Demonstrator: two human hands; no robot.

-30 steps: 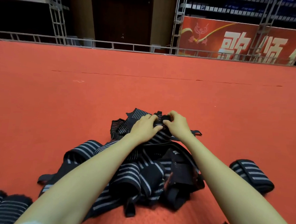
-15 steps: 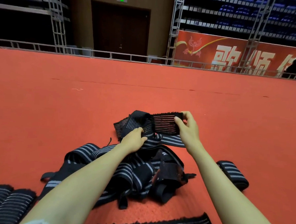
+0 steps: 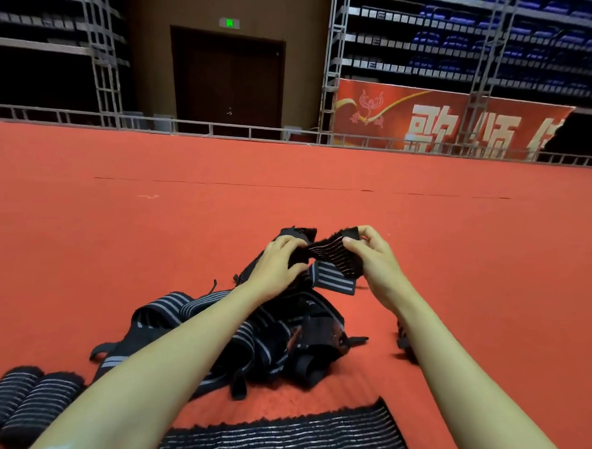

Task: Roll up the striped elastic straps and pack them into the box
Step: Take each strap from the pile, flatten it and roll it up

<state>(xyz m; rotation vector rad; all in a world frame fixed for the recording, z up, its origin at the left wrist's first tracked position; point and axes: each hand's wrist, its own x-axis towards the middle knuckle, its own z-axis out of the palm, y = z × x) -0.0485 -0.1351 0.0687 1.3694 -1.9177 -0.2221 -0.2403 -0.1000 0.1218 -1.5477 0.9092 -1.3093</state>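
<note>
A black strap with thin grey stripes (image 3: 334, 257) is stretched between my two hands above the red carpet. My left hand (image 3: 278, 268) pinches its left end and my right hand (image 3: 375, 259) grips its right end. Its loose tail hangs down onto a tangled pile of striped straps (image 3: 247, 338) that lies under my forearms. Two rolled straps (image 3: 21, 402) lie side by side at the lower left. Another strap (image 3: 287, 436) lies flat and unrolled along the bottom edge. My right forearm mostly hides one more roll (image 3: 403, 343). No box is in view.
Red carpet (image 3: 115, 249) spreads in all directions around the pile. A low metal railing (image 3: 224, 129) marks its far edge, with a dark door, scaffold towers, a red banner and blue seats behind it.
My left hand has come up from the pile and taken the strap's left end. Both hands have lifted the strap slightly, and the view has tilted upward.
</note>
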